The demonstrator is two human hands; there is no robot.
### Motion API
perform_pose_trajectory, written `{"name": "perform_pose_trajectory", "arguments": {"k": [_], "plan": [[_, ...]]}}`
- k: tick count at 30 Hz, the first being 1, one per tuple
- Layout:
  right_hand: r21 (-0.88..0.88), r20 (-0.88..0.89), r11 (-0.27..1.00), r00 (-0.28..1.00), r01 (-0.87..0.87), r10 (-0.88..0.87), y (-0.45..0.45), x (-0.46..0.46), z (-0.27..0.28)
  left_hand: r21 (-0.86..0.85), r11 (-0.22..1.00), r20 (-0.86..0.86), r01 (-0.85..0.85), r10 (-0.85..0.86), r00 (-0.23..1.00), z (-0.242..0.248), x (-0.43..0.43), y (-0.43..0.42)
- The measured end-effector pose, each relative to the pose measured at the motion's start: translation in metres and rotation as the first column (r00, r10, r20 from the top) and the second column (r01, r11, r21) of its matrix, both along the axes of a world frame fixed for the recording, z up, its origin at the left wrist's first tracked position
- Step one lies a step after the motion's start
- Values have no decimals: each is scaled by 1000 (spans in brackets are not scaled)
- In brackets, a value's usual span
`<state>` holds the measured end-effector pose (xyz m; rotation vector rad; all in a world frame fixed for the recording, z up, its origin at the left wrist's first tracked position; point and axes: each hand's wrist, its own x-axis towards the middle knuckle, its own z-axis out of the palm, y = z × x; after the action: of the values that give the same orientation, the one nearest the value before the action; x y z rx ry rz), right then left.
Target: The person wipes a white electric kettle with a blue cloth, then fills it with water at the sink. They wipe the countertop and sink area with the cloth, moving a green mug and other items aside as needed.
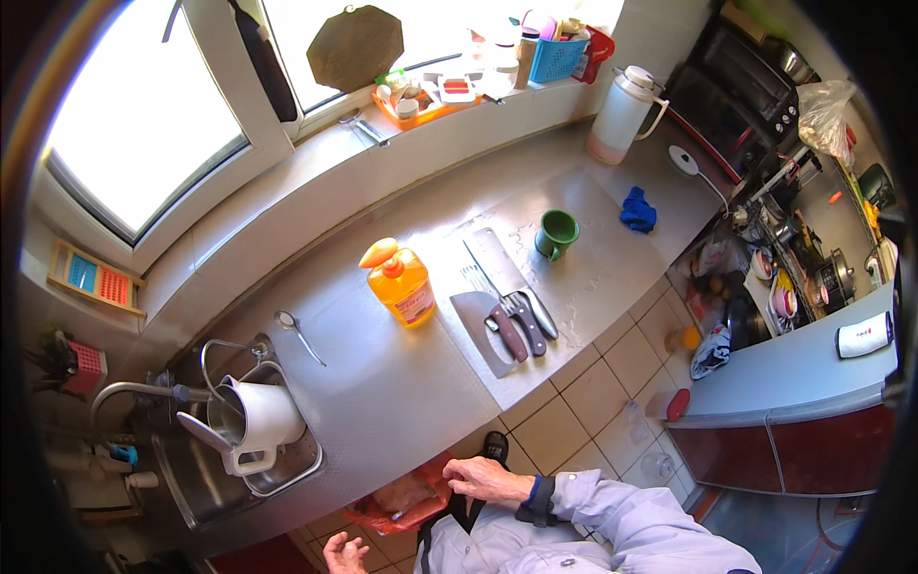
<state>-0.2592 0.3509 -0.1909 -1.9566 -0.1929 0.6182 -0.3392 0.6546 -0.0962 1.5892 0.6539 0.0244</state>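
My right hand [477, 478], in a pale sleeve with a dark wrist strap, has its curled fingers at the upper right edge of a red plastic bag [412, 518]. Whether they grip the bag cannot be made out. Something pale lies inside the bag, below the counter's front edge. To the bag's lower left, at the bottom rim of the view, my left hand [346, 554] shows bent, parted fingers with nothing seen in them. On the steel counter [358, 402] lie a cleaver [495, 262], a second broad blade [482, 333], forks [527, 326] and an orange soap pump bottle [405, 294].
A white jug [269, 420] stands in the sink [208, 488] at left; a spoon [301, 337] lies beside it. Farther right are a green mug [557, 233], a blue cloth [637, 211] and a large thermos jug [624, 118]. A rack [810, 237] stands at right.
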Motion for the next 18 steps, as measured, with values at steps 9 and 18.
{"name": "perform_pose_trajectory", "arguments": {"k": [9, 18], "plan": [[-19, 136, 974, 965, 228, -223, -46, 5, 53, 31, 983, 172, 179, -181, 968, 9, 54, -18], [-110, 148, 912, 914, 394, -377, -52, -35, 81, 58, 939, 350, 339, -337, 874, 14, 94, -13]]}}
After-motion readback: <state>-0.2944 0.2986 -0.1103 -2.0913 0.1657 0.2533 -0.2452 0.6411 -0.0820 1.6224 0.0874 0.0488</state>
